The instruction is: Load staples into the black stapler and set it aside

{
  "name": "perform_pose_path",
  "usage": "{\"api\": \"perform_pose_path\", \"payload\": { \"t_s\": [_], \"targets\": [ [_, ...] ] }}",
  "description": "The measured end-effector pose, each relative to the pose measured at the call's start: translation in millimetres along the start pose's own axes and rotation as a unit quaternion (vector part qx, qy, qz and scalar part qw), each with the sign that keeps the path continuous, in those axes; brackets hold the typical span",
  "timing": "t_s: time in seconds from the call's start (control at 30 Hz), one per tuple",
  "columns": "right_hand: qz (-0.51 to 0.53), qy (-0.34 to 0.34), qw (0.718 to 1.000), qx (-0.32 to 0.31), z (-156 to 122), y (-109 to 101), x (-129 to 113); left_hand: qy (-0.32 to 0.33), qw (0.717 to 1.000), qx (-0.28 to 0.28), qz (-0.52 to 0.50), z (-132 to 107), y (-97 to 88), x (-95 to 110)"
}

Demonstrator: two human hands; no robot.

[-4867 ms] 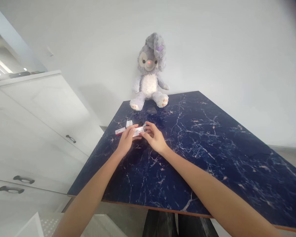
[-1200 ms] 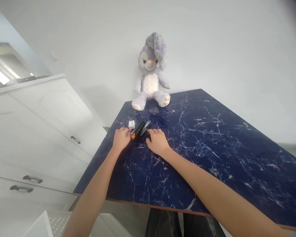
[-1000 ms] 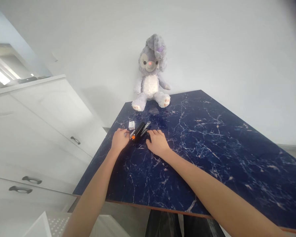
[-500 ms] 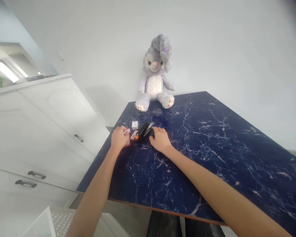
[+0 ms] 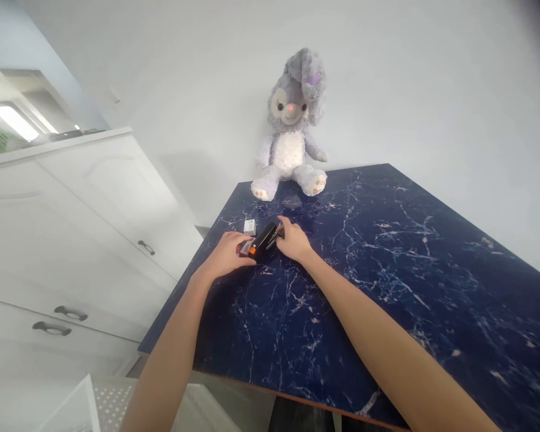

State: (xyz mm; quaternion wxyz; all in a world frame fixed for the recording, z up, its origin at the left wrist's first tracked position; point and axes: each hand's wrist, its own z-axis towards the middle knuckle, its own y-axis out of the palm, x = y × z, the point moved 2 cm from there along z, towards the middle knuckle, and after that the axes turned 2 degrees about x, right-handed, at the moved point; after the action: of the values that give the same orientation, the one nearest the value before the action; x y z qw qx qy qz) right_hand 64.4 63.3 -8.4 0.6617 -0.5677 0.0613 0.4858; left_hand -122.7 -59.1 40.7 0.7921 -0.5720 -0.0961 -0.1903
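The table [image 5: 324, 336] has a dark blue, glossy top with white marble-like veins and a reddish-brown near edge. On its left half, midway between near and far edges, lies a black tool [image 5: 267, 234] with an orange near end; a thin dark and silvery piece [image 5: 273, 238] sits along its right side. The left hand [image 5: 227, 255] is at the tool's near left, thumb and fingers apart around that end and a partly hidden red and white box [image 5: 245, 246]; I cannot tell whether it grips either one. The right hand [image 5: 293, 242] is at the tool's right, index finger extended and the others curled by the silvery piece; whether it grasps that is unclear. Just beyond the left hand stands a small white box [image 5: 249, 227].

At the far edge a grey plush rabbit [image 5: 289, 150] sits before a pale wall [image 5: 432, 84]. To the left are white cabinets [image 5: 103, 240] with dark handles, and a bright window [image 5: 15, 122] farther off.
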Motion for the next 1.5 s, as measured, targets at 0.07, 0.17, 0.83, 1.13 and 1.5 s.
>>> {"api": "perform_pose_path", "payload": {
  "t_s": [0.07,0.17,0.83,1.13,1.5],
  "targets": [
    [0.004,-0.03,0.999,-0.01,-1.8,1.6,-3.0,0.003,1.0,0.023,0.003,1.8,3.6,-2.6],
    [0.016,-0.029,0.999,-0.014,-2.7,2.3,-3.7,0.002,0.999,0.026,0.02,2.1,8.3,-3.5],
    [0.076,0.009,0.997,0.01,1.5,0.4,4.6,0.007,0.999,0.037,0.006,0.7,16.7,-0.1],
    [0.051,0.008,0.998,0.02,1.4,1.0,5.0,-0.085,0.989,0.091,0.076,10.0,31.9,-25.7],
    [0.018,-0.044,0.999,0.008,-1.2,-1.7,-0.9,-0.052,0.995,0.048,0.068,1.8,35.2,-11.4]
  ]
}}
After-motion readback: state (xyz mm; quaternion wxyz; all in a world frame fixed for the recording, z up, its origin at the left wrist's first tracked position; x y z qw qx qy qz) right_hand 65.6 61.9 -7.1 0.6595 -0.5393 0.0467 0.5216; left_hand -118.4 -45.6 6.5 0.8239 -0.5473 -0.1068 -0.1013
